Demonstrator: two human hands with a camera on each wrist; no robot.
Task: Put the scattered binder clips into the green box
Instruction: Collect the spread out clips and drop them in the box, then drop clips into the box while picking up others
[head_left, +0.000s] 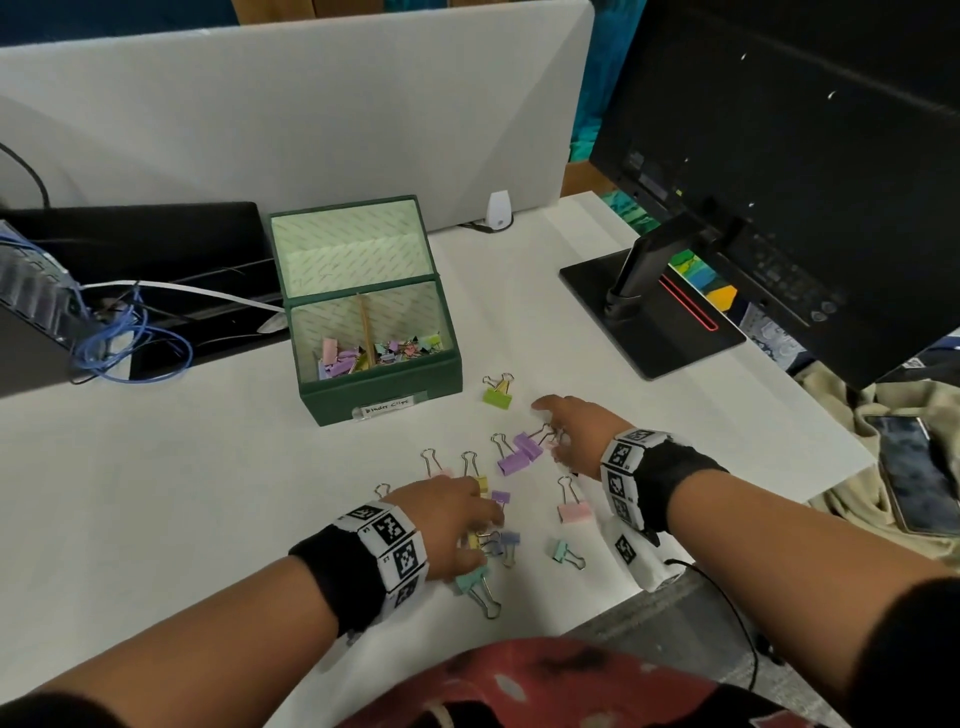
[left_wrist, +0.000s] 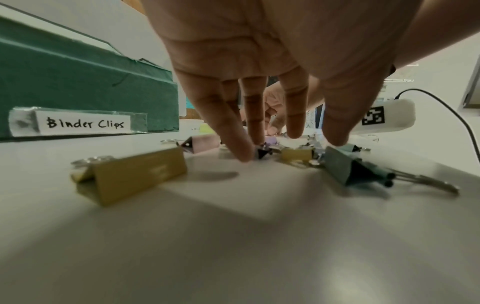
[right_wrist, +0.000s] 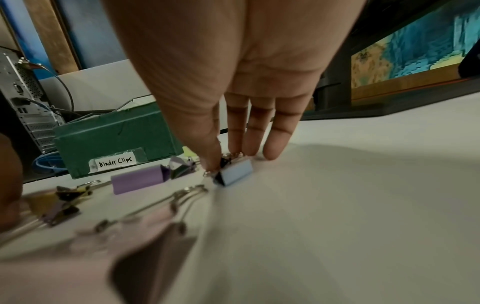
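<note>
The green box (head_left: 382, 387) stands open mid-table, lid up, with several pastel binder clips inside; its "Binder Clips" label (left_wrist: 85, 124) faces me. More clips lie scattered in front: a lime one (head_left: 497, 396), two purple ones (head_left: 519, 454), a pink one (head_left: 574, 512), a mint one (head_left: 472, 579). My left hand (head_left: 483, 535) reaches down with straight fingers (left_wrist: 244, 148) touching a small clip (left_wrist: 263, 152), between a yellow clip (left_wrist: 140, 172) and a teal one (left_wrist: 342, 166). My right hand (head_left: 550, 431) pinches a blue-grey clip (right_wrist: 233, 172) with thumb and forefinger (right_wrist: 235, 139).
A black monitor (head_left: 779, 156) on its stand base (head_left: 654, 322) fills the right rear. A computer with blue cables (head_left: 130, 338) sits left of the box. A white divider (head_left: 260, 130) backs the table. A phone (head_left: 919, 467) lies beyond the table's right edge.
</note>
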